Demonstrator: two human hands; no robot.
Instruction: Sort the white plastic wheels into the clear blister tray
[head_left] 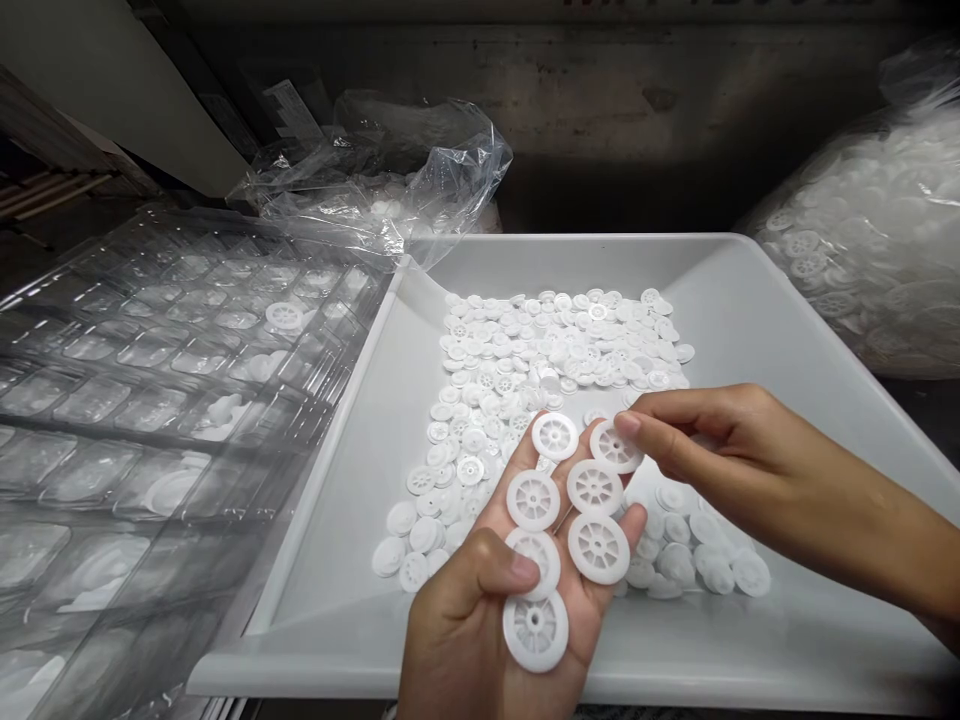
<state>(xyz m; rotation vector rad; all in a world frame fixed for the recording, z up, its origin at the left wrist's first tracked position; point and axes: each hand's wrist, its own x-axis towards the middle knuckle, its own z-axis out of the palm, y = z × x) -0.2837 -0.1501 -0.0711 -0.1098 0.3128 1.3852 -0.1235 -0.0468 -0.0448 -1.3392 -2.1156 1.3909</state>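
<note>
My left hand (487, 590) is palm up above the front of a grey tray (330, 650). Across its palm and fingers lie several white spoked plastic wheels (598, 548) in two rows, and the thumb presses down on one of them. My right hand (720, 450) reaches in from the right, thumb and forefinger pinching the edge of the far right wheel (616, 446), by the left fingertips. Beneath the hands, many similar white wheels (502, 350) are heaped on the tray floor; part of the heap is hidden by my hands.
Stacked clear plastic compartment trays (97, 400) stand on the left, some cells holding white pieces. Behind the grey tray sits an open clear bag (450, 180) with white pieces. A full bag of white wheels (877, 230) rests at the right. A dark wall (637, 110) closes the back.
</note>
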